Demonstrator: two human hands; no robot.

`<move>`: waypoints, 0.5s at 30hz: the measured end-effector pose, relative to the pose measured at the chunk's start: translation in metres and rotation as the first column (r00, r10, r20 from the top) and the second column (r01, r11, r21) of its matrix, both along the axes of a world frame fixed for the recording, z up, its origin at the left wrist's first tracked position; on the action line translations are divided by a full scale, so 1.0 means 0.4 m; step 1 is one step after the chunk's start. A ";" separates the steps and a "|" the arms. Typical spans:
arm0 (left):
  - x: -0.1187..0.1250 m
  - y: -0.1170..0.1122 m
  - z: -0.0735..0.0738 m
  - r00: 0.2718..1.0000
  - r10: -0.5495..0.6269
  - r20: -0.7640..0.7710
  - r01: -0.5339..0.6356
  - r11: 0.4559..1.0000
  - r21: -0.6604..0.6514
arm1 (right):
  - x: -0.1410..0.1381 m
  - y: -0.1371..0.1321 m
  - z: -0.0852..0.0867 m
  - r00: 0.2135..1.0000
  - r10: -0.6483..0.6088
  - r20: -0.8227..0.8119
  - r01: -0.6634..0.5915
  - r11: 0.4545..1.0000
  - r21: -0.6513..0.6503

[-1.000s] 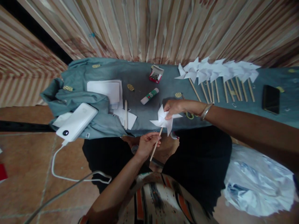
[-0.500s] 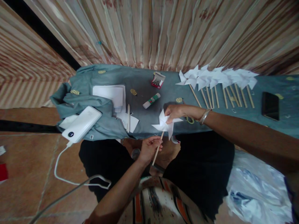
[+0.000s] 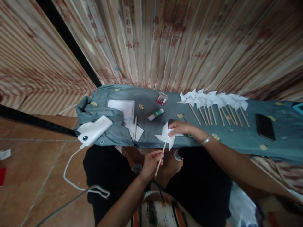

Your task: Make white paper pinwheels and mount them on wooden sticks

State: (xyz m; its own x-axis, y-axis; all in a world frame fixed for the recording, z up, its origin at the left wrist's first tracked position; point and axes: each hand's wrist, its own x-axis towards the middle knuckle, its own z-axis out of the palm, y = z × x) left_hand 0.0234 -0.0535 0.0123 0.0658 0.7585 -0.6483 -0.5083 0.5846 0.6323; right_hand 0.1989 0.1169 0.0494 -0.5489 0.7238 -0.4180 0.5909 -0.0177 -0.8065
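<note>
A white paper pinwheel on a wooden stick is held over the front edge of the cloth-covered table. My left hand is closed around the stick below the paper blades. At the blades, my right hand is closed with its fingertips on the paper near the centre; its thumb and part of the paper are hard to make out. Behind the pinwheel lies a glue stick, and a small open box of metal pins or tacks stands farther back.
Several finished pinwheels lie in an overlapping row at the back right, sticks toward me. A phone lies right of them. At left are stacked paper sheets, a pencil-like stick and a white power bank with a cable.
The camera view has tilted upward and shifted, so the table sits lower in it. Both hands keep their hold on the pinwheel, with little visible movement.
</note>
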 end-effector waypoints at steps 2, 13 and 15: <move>0.000 -0.007 0.005 1.000 0.003 0.001 -0.003 1.000 0.006 | 0.006 -0.019 0.008 0.999 -0.015 -0.037 0.013 0.998 -0.066; -0.005 -0.023 -0.013 0.998 0.005 -0.062 0.002 0.994 0.105 | 0.016 -0.111 0.002 0.936 -0.280 -0.213 0.249 0.955 -0.161; 0.002 -0.019 -0.025 0.998 0.006 -0.067 0.003 0.993 0.122 | 0.019 -0.118 -0.010 0.913 -0.331 -0.238 0.298 0.941 -0.164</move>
State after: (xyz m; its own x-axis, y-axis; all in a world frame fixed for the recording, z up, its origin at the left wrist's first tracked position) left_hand 0.0242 -0.0613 0.0023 0.0241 0.8323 -0.5538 -0.4632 0.5001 0.7316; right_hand 0.2065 0.0696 0.0455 -0.4019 0.8293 -0.3883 0.3106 -0.2754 -0.9097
